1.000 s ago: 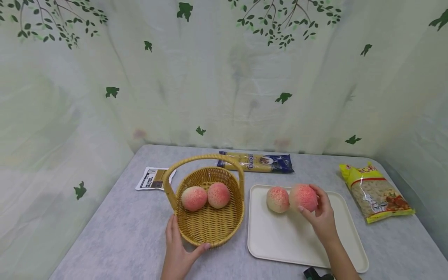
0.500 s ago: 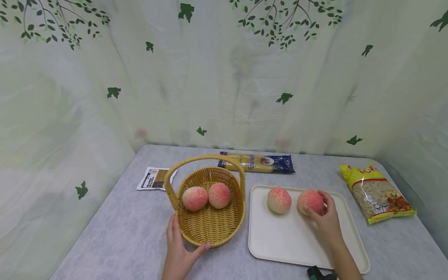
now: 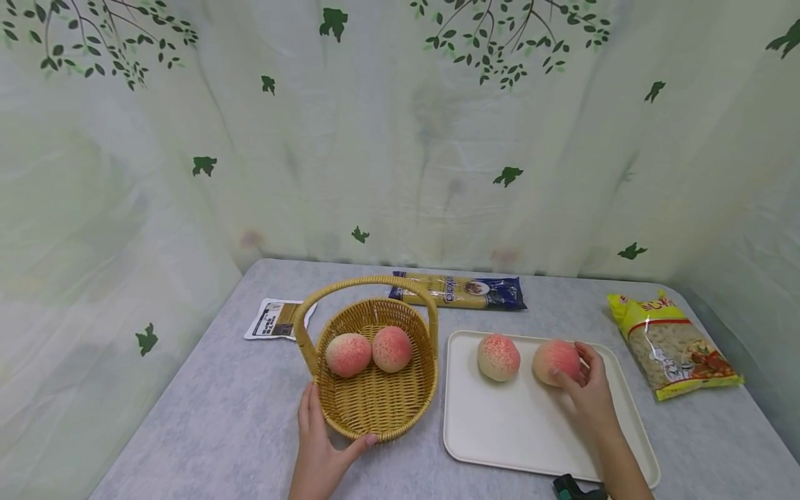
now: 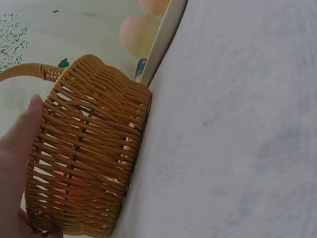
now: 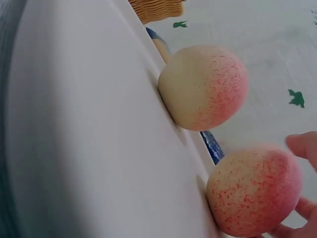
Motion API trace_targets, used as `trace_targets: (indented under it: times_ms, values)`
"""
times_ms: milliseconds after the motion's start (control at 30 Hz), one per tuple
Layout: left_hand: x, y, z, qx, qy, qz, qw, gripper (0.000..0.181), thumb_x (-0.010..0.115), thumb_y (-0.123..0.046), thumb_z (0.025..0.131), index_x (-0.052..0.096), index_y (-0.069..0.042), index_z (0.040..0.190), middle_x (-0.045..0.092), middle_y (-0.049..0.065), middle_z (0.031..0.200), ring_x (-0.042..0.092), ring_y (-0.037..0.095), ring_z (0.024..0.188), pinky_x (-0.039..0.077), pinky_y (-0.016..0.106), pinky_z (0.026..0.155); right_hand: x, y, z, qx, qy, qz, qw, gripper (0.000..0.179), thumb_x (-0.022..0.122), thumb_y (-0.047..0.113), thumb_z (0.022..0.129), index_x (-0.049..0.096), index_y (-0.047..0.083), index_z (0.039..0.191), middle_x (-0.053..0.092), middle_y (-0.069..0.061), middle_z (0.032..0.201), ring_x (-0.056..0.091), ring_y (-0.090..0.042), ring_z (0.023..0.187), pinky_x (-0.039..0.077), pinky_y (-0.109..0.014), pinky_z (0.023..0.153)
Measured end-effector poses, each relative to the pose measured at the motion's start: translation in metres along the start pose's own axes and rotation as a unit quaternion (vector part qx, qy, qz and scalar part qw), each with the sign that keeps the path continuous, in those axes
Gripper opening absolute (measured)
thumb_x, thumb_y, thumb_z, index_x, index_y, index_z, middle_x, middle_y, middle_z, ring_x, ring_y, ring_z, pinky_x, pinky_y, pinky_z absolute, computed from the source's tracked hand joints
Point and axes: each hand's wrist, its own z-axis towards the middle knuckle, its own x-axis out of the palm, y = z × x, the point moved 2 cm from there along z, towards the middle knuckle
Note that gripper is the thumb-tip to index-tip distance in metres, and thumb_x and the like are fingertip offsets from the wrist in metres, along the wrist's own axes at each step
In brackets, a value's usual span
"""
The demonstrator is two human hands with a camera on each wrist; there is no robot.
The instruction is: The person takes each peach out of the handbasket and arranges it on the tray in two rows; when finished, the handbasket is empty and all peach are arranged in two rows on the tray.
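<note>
Found on tray: rightmost peach, loosely cupped in half-curled right hand
Likely light, dentable; best taken around widest girth, with basket gripped at rim by left hand

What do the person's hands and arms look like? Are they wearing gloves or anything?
No gloves! The left grip and right grip are ordinary bare hands with thumbs and fingers, and no rings show. The visible right forearm has no sleeve. Beside it is a black piece with a green patch; I can't tell whether it's worn.
</note>
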Motion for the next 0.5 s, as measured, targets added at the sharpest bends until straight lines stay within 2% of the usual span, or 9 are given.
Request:
trace_targets:
  times_ms: [167,267,400,500]
  values:
    - [0.0,0.0,0.0,-0.001,0.001,0.004,1.0,0.124,0.076,-0.049,0.063,-0.008,-0.006,0.143,-0.004,0.018,0.144,0.008,0.038,0.13,0.02,0.056,0.098,0.001,0.015,-0.005,-0.04,-0.046,-0.022,0.9979,0.057,0.052,0.02,0.092,0.023,0.002,0.138,0.029,-0.016,0.137,0.025,-0.028,0.127,0.019,-0.023,0.103]
    - [0.0,0.0,0.0,0.002,0.0,0.005,1.0,0.124,0.076,-0.049,0.063,-0.007,-0.006,0.143,-0.003,0.018,0.144,0.008,0.038,0.13,0.02,0.056,0.098,0.006,0.035,-0.013,-0.077,-0.062,-0.034,0.9945,0.054,0.052,0.016,0.092,0.026,0.004,0.137,0.031,-0.013,0.136,0.025,-0.023,0.128,0.018,-0.021,0.103]
    - [0.0,0.0,0.0,0.001,-0.001,0.004,1.0,0.123,0.077,-0.049,0.063,-0.007,-0.006,0.143,-0.003,0.018,0.144,0.008,0.037,0.13,0.019,0.055,0.098,0.018,0.063,-0.025,-0.143,-0.05,-0.044,0.9875,0.055,0.055,0.007,0.089,0.029,0.006,0.137,0.033,-0.009,0.137,0.027,-0.01,0.126,0.021,-0.017,0.099]
    - [0.0,0.0,0.0,0.001,-0.002,0.004,1.0,0.123,0.076,-0.049,0.063,-0.007,-0.005,0.143,-0.003,0.017,0.144,0.008,0.037,0.13,0.019,0.055,0.098,0.031,0.078,-0.033,-0.222,-0.02,-0.041,0.9741,0.058,0.056,-0.003,0.085,0.031,0.004,0.137,0.035,-0.011,0.135,0.03,-0.005,0.122,0.025,-0.016,0.097]
